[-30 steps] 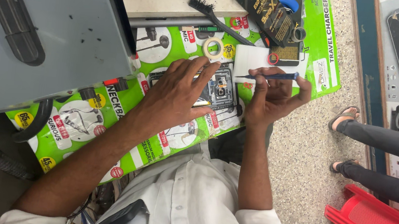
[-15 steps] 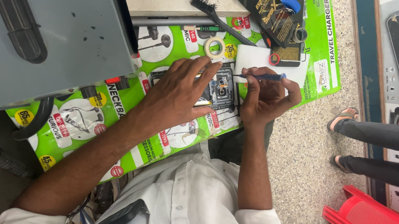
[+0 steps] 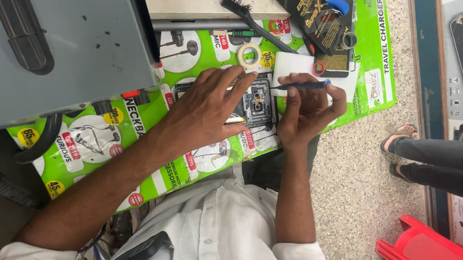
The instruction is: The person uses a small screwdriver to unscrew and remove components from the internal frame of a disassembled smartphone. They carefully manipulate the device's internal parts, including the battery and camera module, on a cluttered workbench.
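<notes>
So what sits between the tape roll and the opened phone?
In the head view, only the left hand's fingertips lie between the tape roll and the opened phone, over green printed sheet.

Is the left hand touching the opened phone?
Touching. Head view: left hand lies flat over the opened phone, fingers pressing its edge.

around the opened phone (image 3: 258, 107) there is little room: the left hand (image 3: 208, 106) covers its left side, the right hand (image 3: 305, 113) with a blue screwdriver (image 3: 303, 86) closes its right. above the phone a tape roll (image 3: 249, 55), a brush (image 3: 246, 16) and a dark pouch (image 3: 312, 12) crowd the mat. left of the phone a grey box (image 3: 47, 34) walls off the way. below the phone a strip of green mat (image 3: 209, 160) lies bare.
</notes>
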